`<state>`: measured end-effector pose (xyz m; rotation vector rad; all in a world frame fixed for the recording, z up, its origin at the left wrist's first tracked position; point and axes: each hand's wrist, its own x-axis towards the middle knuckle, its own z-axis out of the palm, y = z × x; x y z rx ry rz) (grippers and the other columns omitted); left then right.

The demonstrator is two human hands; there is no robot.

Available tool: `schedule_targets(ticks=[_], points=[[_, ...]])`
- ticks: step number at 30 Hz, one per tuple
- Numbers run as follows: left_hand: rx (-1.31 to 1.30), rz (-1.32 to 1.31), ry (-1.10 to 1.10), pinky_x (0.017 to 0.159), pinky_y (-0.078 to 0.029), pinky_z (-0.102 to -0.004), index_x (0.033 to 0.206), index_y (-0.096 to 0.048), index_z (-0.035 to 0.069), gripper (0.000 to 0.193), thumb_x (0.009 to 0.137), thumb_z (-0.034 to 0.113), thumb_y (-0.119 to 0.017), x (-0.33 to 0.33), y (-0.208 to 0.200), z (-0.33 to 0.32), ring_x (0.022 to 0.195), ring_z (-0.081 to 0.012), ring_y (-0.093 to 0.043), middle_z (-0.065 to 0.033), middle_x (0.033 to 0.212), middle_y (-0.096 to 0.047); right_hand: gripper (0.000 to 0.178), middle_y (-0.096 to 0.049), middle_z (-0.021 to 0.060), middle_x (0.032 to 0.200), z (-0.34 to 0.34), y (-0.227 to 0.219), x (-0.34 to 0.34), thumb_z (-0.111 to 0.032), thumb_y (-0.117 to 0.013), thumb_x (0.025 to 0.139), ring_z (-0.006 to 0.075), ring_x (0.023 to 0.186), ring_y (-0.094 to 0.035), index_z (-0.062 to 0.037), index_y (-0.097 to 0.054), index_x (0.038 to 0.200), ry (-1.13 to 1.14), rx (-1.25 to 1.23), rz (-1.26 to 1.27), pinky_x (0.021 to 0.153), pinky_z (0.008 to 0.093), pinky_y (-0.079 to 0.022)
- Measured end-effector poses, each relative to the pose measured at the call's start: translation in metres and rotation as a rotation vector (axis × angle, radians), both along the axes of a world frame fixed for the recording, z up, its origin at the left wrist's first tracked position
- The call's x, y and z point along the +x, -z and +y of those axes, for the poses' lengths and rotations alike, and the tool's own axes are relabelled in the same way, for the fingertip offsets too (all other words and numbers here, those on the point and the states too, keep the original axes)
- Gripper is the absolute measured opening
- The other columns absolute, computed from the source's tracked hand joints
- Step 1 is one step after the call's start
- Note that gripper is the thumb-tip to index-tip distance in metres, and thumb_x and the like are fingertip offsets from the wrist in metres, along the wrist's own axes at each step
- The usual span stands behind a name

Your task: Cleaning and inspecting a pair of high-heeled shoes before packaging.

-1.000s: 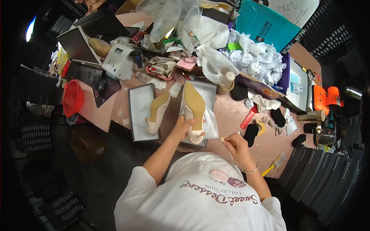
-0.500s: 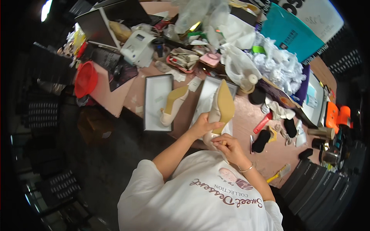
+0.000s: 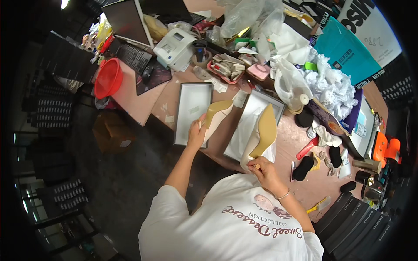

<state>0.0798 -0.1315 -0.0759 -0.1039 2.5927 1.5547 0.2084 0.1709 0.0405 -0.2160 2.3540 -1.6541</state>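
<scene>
Slantwise, both pale shoes [image 3: 264,132], toes [image 3: 269,112] forward and to the right.

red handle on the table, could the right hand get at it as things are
Probably yes, after letting go: the right hand holds a cream shoe by its heel end, but mostly bare tabletop seems to lie between hand and red handle.

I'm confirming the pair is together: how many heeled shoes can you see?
2: one shoe in the left hand, the other shoe with its heel end in the right hand. More could be hidden from view.
</scene>
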Motion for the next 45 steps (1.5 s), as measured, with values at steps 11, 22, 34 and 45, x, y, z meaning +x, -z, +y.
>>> schedule_targets(ticks=[11, 22, 34, 45], points=[[-0.026, 0.541, 0.229, 0.102, -0.039, -0.0449, 0.128, -0.063, 0.015, 0.043, 0.088, -0.001, -0.061, 0.088, -0.122, 0.147, 0.124, -0.0391, -0.043, -0.0242, 0.142, -0.035, 0.013, -0.059, 0.0127, 0.084, 0.005, -0.057, 0.009, -0.005, -0.066, 0.087, 0.0298, 0.073, -0.061, -0.0022, -0.066, 0.099, 0.195, 0.117, 0.122, 0.065, 0.0364, -0.049], [-0.052, 0.491, 0.362, 0.106, -0.036, -0.0443, 0.129, -0.063, 0.012, 0.038, 0.092, 0.005, -0.06, 0.101, -0.119, 0.158, 0.128, -0.039, -0.042, -0.0239, 0.144, -0.035, 0.012, -0.06, 0.0142, 0.084, 0.014, -0.064, 0.022, -0.008, -0.065, 0.088, 0.0336, 0.073, -0.062, -0.0022, -0.065, 0.099, 0.204, 0.211, 0.036, 0.066, 0.039, -0.049], [-0.066, 0.47, 0.237, 0.105, -0.036, -0.0445, 0.129, -0.063, 0.015, 0.04, 0.09, 0.005, -0.062, 0.096, -0.11, 0.145, 0.127, -0.0388, -0.042, -0.0232, 0.142, -0.038, 0.013, -0.06, 0.0139, 0.085, 0.006, -0.054, 0.004, -0.008, -0.065, 0.086, 0.0354, 0.073, -0.062, -0.0038, -0.065, 0.099, 0.072, 0.192, 0.073, 0.065, 0.041, -0.05], [-0.158, 0.672, 0.264, 0.1, -0.041, -0.0445, 0.123, -0.064, 0.009, 0.042, 0.084, -0.005, -0.064, 0.079, -0.123, 0.115, 0.121, -0.0386, -0.048, -0.022, 0.136, -0.045, 0.058, -0.056, -0.002, 0.088, 0.037, -0.026, -0.026, -0.018, -0.07, 0.091, 0.006, 0.078, -0.054, 0.0005, -0.045, 0.14, 0.249, -0.566, -0.405, 0.07, 0.021, -0.046]])
